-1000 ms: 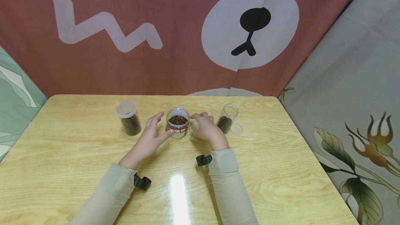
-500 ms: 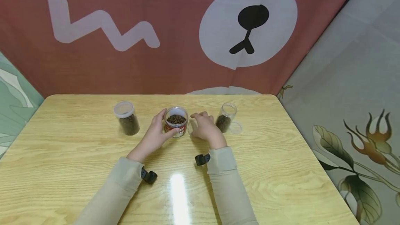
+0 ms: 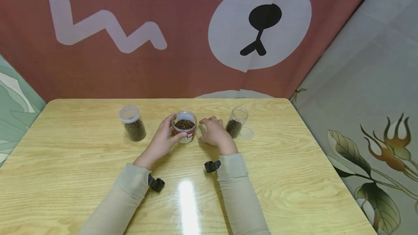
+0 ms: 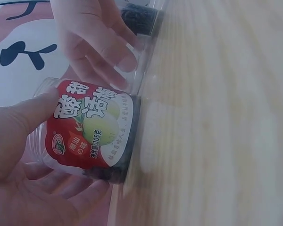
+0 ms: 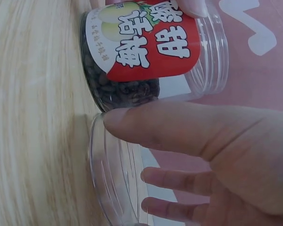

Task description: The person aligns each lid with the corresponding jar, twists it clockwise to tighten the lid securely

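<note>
My left hand (image 3: 160, 141) grips a clear screw-top jar (image 4: 94, 125) with a red label, thumb in front and fingers behind. The jar is uncapped and stands upright, with dark brown pellets (image 3: 184, 124) inside. Close on its right, my right hand (image 3: 216, 135) holds a round clear lid (image 5: 108, 174) at its rim. That lid rests on the table, and the thumb lies at its edge beside the jar's base. In the head view the right hand hides most of the lid.
A taller jar (image 3: 135, 130) of dark contents with a pale lid stands on the left. To the right is a smaller uncapped jar (image 3: 234, 128) of dark pieces, with a loose clear lid (image 3: 247, 132) beside it. A printed curtain (image 3: 183, 68) hangs behind the wooden table (image 3: 287, 177).
My left hand has moved right and closed round the labelled jar, its thumb now across the front. The right hand stays by the lid almost unmoved.
</note>
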### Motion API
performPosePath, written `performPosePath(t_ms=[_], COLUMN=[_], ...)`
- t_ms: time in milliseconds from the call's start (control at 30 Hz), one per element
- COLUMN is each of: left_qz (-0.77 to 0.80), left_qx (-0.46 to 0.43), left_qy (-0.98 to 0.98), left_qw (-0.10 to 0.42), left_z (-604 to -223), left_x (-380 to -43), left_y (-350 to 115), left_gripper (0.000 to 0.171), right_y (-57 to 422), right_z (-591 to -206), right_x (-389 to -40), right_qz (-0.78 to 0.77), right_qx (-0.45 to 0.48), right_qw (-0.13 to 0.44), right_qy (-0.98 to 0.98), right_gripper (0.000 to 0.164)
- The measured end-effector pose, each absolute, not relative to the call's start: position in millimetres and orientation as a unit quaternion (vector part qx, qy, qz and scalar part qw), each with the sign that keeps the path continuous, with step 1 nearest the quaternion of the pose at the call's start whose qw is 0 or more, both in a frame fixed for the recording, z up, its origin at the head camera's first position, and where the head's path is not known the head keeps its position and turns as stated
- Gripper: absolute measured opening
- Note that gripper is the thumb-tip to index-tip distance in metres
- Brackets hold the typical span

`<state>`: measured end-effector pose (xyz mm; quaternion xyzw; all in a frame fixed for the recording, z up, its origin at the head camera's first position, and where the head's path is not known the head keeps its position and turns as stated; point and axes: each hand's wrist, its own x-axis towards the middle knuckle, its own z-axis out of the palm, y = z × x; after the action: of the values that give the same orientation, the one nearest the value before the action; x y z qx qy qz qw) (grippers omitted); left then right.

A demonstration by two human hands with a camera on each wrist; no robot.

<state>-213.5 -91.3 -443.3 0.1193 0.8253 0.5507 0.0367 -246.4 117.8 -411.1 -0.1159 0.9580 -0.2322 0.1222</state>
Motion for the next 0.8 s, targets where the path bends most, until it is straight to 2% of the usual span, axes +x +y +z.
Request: performPosePath(t_ms=[333,800], left_qz=[0.564,0.557], left_qx=[0.128,0.152], left_qy=[0.815,0.814], left_qw=[0.045,0.06], left_z=[-446,-445], left_x=[-216,-214], left_y=[-95,-110], left_gripper=[0.082,0.08], right_y=[123,129], right_z=[-409,-404], right_x=[-247,-248], right_qz=[-0.258,-0.31], right_qx=[-0.118,-0.108], right_qw=[0.096,0.043], right_qy=[0.954,0.943], right_gripper=[0.063,0.07])
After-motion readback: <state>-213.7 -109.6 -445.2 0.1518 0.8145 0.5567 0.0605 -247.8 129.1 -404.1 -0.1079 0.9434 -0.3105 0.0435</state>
